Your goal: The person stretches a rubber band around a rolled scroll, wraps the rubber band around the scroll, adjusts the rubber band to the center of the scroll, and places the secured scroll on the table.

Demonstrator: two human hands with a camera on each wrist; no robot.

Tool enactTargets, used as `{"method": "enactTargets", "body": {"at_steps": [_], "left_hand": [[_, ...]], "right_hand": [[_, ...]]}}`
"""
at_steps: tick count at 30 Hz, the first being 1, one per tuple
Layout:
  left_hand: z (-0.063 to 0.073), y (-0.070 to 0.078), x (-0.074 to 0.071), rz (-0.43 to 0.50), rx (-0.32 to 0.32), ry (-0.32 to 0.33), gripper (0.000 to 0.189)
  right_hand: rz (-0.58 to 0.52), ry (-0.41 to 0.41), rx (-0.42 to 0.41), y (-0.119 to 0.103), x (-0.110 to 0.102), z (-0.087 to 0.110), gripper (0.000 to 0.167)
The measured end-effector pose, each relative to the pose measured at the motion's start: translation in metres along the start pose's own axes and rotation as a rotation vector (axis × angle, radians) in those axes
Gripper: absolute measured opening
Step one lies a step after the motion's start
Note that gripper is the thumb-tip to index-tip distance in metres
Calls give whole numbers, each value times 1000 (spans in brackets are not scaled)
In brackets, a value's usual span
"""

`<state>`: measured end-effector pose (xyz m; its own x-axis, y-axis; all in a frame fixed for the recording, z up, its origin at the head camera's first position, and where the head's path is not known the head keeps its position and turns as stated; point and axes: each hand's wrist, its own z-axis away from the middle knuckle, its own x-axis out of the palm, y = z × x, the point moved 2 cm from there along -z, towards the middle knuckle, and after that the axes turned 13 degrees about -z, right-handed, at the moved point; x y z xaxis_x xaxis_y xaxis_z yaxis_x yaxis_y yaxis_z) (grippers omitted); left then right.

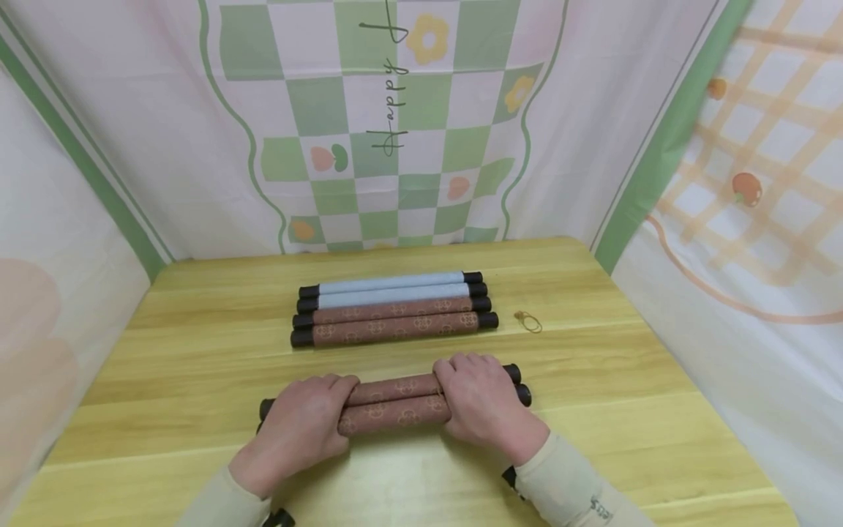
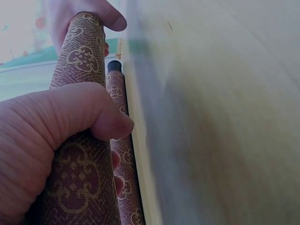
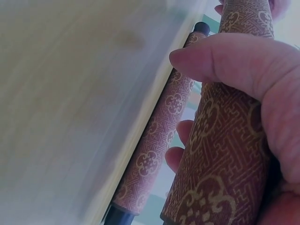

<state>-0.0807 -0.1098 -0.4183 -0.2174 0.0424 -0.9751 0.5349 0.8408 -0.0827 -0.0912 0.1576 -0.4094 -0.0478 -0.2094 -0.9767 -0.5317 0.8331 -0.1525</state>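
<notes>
Left hand (image 1: 304,416) and right hand (image 1: 479,399) curl round two brown scrolls (image 1: 395,415) near opposite ends, likely keeping them level, this side of the scroll row (image 1: 395,310); contact with tabletop (image 1: 626,417) unclear.

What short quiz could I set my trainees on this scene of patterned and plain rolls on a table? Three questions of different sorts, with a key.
1. How many of the far rolls are blue?
2. True or false: in the head view, the loop lies left of the far rolls.
3. What do the left grip and right grip hold?
A) the loop
B) the near rolls
C) the far rolls

Key:
1. Two
2. False; it lies to their right
3. B
</notes>
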Motion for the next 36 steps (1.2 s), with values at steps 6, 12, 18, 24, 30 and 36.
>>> {"method": "enactTargets", "body": {"at_steps": [6, 12, 18, 24, 30, 36], "left_hand": [[0, 1, -2, 12, 3, 4, 62], [0, 2, -1, 19, 7, 23, 61], [0, 4, 1, 21, 23, 54, 59], [1, 5, 0, 21, 15, 56, 58], [0, 8, -1, 21, 35, 77, 57], [0, 10, 0, 10, 37, 95, 58]], "right_hand": [[12, -10, -1, -5, -1, -1, 51], [28, -16, -1, -9, 1, -3, 55], [25, -24, -12, -16, 3, -4, 55], [29, -28, -5, -19, 3, -5, 56], [21, -38, -20, -24, 5, -6, 57], [48, -20, -32, -27, 6, -6, 57]]}}
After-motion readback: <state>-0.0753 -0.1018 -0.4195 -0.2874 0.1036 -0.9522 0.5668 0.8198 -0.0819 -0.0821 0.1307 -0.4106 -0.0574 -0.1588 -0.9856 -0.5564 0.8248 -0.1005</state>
